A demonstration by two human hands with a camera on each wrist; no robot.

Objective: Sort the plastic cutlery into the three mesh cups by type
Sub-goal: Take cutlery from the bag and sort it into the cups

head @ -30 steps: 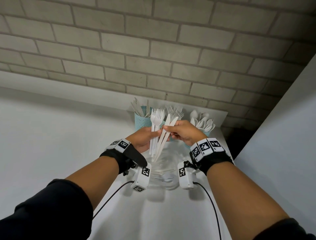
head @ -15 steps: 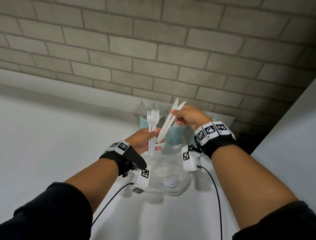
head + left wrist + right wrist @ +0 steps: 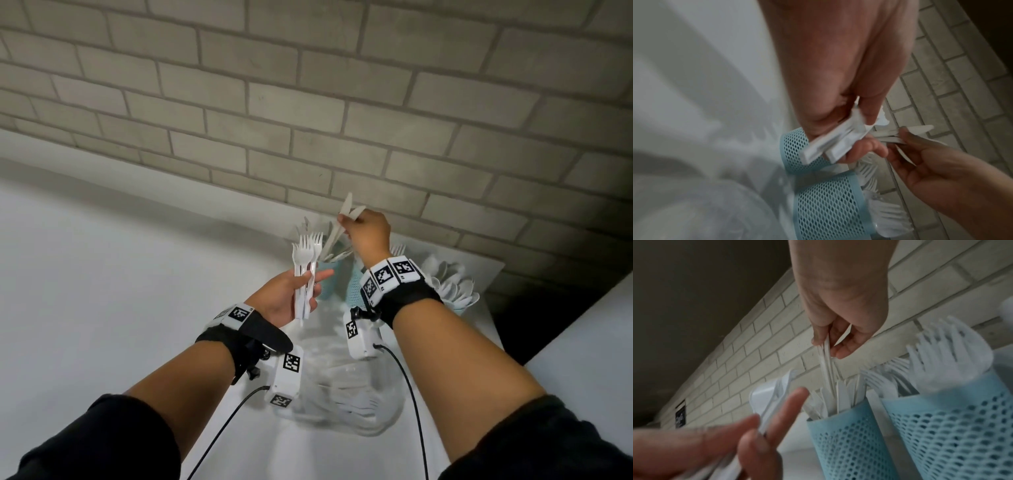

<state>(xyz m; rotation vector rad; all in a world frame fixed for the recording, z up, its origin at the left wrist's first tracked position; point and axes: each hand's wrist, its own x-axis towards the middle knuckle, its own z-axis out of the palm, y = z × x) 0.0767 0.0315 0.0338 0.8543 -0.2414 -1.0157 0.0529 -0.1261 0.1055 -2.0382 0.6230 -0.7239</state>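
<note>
**Q:** Above the white table (image 3: 479,329), against a grey brick wall (image 3: 308,102), what are the two hands doing?

**A:** At the far edge stand three pale blue mesh cups. The right hand (image 3: 368,236) is raised over the left cup (image 3: 851,434), wrist bent down, thumb and fingertips pinching a few white plastic knives (image 3: 826,363). Their lower ends point down into that cup, among the knives it already holds; whether they touch the bottom cannot be told

**Q:** And the left hand?

**A:** The left hand (image 3: 291,294) is held lower and nearer, palm turned inward, forearm reaching forward. Its thumb and curled fingers grip a bundle of white forks (image 3: 306,260) by the handles, tines upright, while the forefinger sticks out straight toward the cups

**Q:** Where is the other cutlery?

**A:** The middle cup (image 3: 953,434) is filled with forks. The right cup (image 3: 460,310) holds spoons, bowls up, partly hidden behind the right wrist. Nearer the person sits a clear plastic container (image 3: 359,394) with some white cutlery inside, too blurred to sort by type. Both wrists wear black straps with marker tags and small white cameras
</note>
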